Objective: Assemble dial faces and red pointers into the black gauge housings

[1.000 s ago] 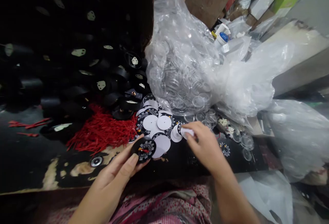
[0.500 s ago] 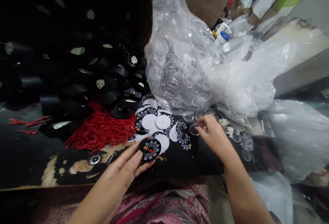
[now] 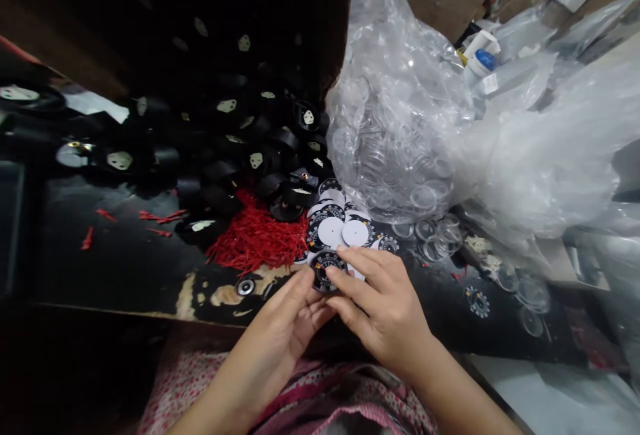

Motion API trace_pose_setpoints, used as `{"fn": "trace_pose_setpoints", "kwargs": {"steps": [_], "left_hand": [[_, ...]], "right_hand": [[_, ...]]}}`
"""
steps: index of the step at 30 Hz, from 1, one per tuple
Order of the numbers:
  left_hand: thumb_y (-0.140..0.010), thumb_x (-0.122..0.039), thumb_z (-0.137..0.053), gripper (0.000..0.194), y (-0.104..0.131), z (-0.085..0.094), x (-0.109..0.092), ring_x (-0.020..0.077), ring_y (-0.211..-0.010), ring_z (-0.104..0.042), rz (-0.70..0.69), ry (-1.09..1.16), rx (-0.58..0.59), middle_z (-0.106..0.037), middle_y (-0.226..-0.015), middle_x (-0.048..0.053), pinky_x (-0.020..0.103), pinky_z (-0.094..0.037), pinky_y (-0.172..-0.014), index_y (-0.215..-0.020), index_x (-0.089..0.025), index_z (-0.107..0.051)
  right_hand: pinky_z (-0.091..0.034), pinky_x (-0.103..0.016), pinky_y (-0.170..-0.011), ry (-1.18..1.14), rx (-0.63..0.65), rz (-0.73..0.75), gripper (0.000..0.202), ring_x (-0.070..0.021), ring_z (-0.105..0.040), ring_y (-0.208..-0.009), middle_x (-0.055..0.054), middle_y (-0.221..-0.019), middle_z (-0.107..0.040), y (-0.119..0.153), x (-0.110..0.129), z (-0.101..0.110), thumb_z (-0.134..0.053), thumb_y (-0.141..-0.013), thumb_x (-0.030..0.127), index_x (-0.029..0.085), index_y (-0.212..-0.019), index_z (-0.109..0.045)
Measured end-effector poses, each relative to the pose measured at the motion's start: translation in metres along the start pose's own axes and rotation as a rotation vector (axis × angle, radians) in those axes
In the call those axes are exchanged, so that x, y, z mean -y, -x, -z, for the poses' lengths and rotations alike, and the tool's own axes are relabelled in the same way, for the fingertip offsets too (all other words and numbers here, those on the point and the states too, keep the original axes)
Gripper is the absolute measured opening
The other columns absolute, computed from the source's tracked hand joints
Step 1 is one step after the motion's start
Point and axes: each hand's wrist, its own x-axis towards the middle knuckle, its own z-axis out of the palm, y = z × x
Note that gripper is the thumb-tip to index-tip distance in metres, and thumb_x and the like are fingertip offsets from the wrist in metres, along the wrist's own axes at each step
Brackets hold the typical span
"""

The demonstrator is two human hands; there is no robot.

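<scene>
Between both hands is a round black gauge (image 3: 327, 267) with a numbered dial and a red pointer. My left hand (image 3: 295, 315) holds it from the left and below, thumb at its rim. My right hand (image 3: 373, 292) is closed over its right side, fingertips on its face and edge; whether a clear cover lies on it is too small to tell. Just behind are loose dial discs, some white side up (image 3: 355, 233), others black with numbers. A heap of red pointers (image 3: 260, 235) lies to the left of the discs.
A plastic bag of clear round covers (image 3: 390, 135) stands behind the discs, with loose clear covers (image 3: 440, 238) in front. Black housings (image 3: 285, 148) pile up at the left back. A small ring (image 3: 245, 286) lies near the table's front edge (image 3: 150, 314).
My right hand has come left from the loose clear covers to the gauge in my left hand. The view has shifted, showing more of the table's left side.
</scene>
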Motion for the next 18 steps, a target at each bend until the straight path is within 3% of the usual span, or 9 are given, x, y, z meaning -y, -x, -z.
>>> {"fn": "trace_pose_setpoints", "kwargs": {"steps": [2, 4, 7, 10, 15, 18], "left_hand": [[-0.08, -0.034, -0.076, 0.025, -0.001, 0.004, 0.004, 0.0186, -0.095, -0.072, -0.079, -0.112, -0.003, -0.077, -0.106, 0.004, 0.021, -0.059, -0.077, -0.104, -0.024, -0.076], [-0.079, -0.035, -0.078, 0.033, 0.0, 0.007, 0.009, 0.0233, -0.108, -0.069, -0.152, -0.257, 0.017, -0.074, -0.118, 0.004, 0.027, -0.058, -0.085, -0.111, -0.028, -0.075], [-0.081, -0.037, -0.074, 0.039, 0.003, 0.012, 0.015, 0.0275, -0.122, -0.062, -0.24, -0.476, 0.07, -0.071, -0.126, 0.004, 0.034, -0.052, -0.1, -0.119, -0.03, -0.072], [-0.085, -0.037, -0.069, 0.039, 0.008, 0.012, 0.016, 0.0282, -0.126, -0.059, -0.294, -0.612, 0.102, -0.07, -0.129, 0.003, 0.036, -0.048, -0.105, -0.124, -0.032, -0.069], [-0.088, -0.039, -0.064, 0.041, 0.011, 0.012, 0.011, 0.028, -0.124, -0.061, -0.341, -0.733, 0.119, -0.069, -0.13, 0.003, 0.037, -0.047, -0.105, -0.128, -0.031, -0.066], [-0.086, -0.043, -0.064, 0.04, 0.026, 0.045, 0.008, 0.0294, -0.12, -0.063, -0.309, -0.769, 0.046, -0.07, -0.128, 0.002, 0.037, -0.05, -0.102, -0.124, -0.031, -0.068]], "right_hand": [[-0.043, -0.041, -0.096, -0.062, -0.018, -0.042, 0.014, -0.0232, -0.063, -0.107, -0.007, -0.114, -0.072, -0.003, 0.0, 0.004, -0.059, -0.095, 0.021, 0.019, -0.105, -0.069], [-0.043, -0.037, -0.09, -0.149, -0.043, -0.188, 0.013, -0.0194, -0.063, -0.097, -0.003, -0.101, -0.073, -0.008, -0.001, 0.006, -0.055, -0.097, 0.023, 0.02, -0.1, -0.067], [-0.04, -0.032, -0.075, -0.174, -0.004, -0.357, 0.03, -0.0176, -0.059, -0.08, -0.002, -0.08, -0.066, -0.016, -0.001, 0.002, -0.043, -0.102, 0.034, 0.018, -0.085, -0.062], [-0.033, -0.032, -0.068, -0.082, 0.033, -0.345, 0.045, -0.0156, -0.049, -0.064, 0.0, -0.064, -0.053, -0.021, 0.0, -0.008, -0.031, -0.105, 0.034, 0.019, -0.068, -0.051], [-0.031, -0.031, -0.07, -0.106, -0.024, -0.303, 0.044, -0.0141, -0.045, -0.061, 0.001, -0.062, -0.051, -0.022, 0.005, -0.019, -0.03, -0.104, 0.031, 0.019, -0.066, -0.05], [-0.033, -0.029, -0.071, -0.266, 0.084, -0.304, 0.042, -0.0145, -0.05, -0.066, 0.001, -0.066, -0.057, -0.022, 0.004, -0.018, -0.036, -0.104, 0.037, 0.02, -0.07, -0.055]]}}
